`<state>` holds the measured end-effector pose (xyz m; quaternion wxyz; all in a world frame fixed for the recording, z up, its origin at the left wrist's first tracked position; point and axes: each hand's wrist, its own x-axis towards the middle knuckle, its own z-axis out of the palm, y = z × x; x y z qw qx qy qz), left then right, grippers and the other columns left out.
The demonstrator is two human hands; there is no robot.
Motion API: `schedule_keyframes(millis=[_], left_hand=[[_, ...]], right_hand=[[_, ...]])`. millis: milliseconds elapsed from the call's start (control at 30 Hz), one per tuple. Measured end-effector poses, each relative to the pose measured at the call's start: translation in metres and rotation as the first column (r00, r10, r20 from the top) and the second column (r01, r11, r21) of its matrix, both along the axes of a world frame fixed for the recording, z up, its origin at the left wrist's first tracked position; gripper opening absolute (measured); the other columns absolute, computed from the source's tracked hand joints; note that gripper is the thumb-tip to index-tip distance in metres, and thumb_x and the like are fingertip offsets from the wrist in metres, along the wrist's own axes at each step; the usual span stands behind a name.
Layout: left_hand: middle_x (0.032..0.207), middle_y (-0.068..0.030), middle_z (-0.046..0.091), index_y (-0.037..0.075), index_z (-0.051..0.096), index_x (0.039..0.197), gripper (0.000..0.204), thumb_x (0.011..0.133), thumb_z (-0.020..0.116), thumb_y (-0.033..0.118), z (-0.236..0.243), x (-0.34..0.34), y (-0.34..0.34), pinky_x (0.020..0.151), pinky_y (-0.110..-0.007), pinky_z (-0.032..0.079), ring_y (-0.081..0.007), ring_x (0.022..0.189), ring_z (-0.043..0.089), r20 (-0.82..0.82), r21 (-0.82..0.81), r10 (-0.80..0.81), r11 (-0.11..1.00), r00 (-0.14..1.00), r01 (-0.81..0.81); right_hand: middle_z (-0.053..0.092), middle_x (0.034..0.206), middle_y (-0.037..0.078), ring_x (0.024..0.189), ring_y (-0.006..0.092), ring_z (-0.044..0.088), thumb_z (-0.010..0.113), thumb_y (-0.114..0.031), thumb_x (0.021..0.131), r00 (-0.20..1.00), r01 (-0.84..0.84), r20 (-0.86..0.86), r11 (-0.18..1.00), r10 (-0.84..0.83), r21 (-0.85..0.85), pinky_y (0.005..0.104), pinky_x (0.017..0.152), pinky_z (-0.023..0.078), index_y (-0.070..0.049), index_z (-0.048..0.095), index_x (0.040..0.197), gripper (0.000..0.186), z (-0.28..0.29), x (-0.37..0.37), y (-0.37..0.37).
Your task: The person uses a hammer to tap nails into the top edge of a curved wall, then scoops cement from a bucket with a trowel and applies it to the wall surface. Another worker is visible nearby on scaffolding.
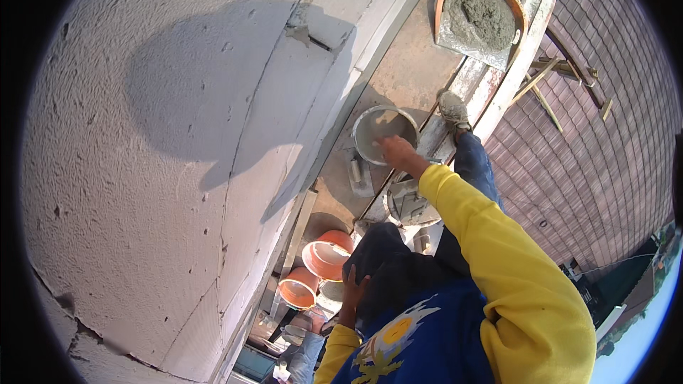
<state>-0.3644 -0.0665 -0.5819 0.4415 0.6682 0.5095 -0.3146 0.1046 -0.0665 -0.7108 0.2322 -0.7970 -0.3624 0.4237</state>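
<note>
My right hand (400,153) reaches over the rim of a round bucket (361,144) with greyish liquid inside. Its fingers are curled; what they hold, if anything, I cannot make out. Beside that bucket lies a plastering trowel (361,183), its flat blade down and handle up. Another mortar-smeared bucket (391,212) stands below my right forearm, with a flat grey tool across it. My left hand (353,289) lies against my dark trouser leg, fingers apart, holding nothing.
A wide orange-rimmed tub (440,6) of wet mortar (484,18) stands on the planks (491,96) at the far right. Orange buckets (310,256) stand near my left hand. A rough grey wall (156,192) rises on the left; roof tiles (605,163) slope beyond the planks. Another person's leg (307,352) shows below.
</note>
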Motion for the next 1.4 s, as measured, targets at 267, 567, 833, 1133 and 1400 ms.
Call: schedule_keyframes(millis=[267,567,833,1133,1400], left_hand=[[0.113,-0.0148,0.077,-0.005,0.066,0.131,0.042,0.107,0.064,0.029,0.106,0.065,0.054,0.085,-0.032,0.060,-0.0193,0.097,0.076,0.219,-0.397,0.844,0.536,0.490,-0.746],[0.165,-0.0220,0.042,0.015,0.057,0.153,0.065,0.106,0.051,0.059,0.103,0.076,-0.045,0.131,-0.053,0.018,-0.0434,0.158,0.028,0.352,-0.053,0.409,0.907,0.842,-0.419],[0.167,-0.0217,0.038,0.012,0.043,0.163,0.090,0.097,0.057,0.072,0.035,0.066,-0.117,0.130,-0.045,0.022,-0.0430,0.155,0.033,0.196,-0.041,0.923,0.344,0.330,-0.938],[0.086,-0.0117,0.077,-0.001,0.070,0.114,0.045,0.103,0.070,0.042,0.140,-0.064,-0.128,0.068,-0.035,0.065,-0.0234,0.074,0.077,0.487,-0.190,0.608,-0.627,-0.627,-0.755],[0.150,-0.0191,0.045,0.013,0.026,0.166,0.102,0.095,0.058,0.078,0.266,-0.252,0.005,0.108,-0.056,0.047,-0.0376,0.128,0.054,0.791,-0.359,0.127,-0.697,-0.599,-0.621]], right_hand=[[0.049,0.156,0.030,0.135,0.0461,0.056,0.076,-0.016,0.088,0.978,-0.134,0.162,0.991,0.133,-0.006,0.0485,0.112,0.049,-0.004,0.048,0.152,0.070,0.125,0.137,-0.078],[0.077,0.111,0.017,0.110,0.0305,0.072,0.079,-0.028,0.094,0.819,-0.555,-0.255,0.822,0.514,-0.129,0.0372,0.099,0.054,0.001,0.074,0.123,0.041,0.137,0.156,-0.092],[0.077,0.086,0.011,0.068,0.0182,0.071,0.083,-0.025,0.091,0.781,-0.596,-0.365,0.780,0.507,-0.190,0.0317,0.064,0.056,-0.002,0.076,0.107,0.030,0.203,0.163,-0.012],[0.076,0.084,0.011,0.062,0.0175,0.069,0.084,-0.024,0.090,0.111,-0.992,0.114,0.102,0.987,0.078,0.0302,0.060,0.055,0.000,0.073,0.111,0.033,0.199,0.093,0.007],[0.080,0.101,0.017,0.085,0.0239,0.078,0.085,-0.029,0.086,0.704,-0.705,-0.244,0.614,0.667,-0.354,0.0389,0.083,0.060,-0.003,0.070,0.124,0.048,0.231,0.012,-0.015]])
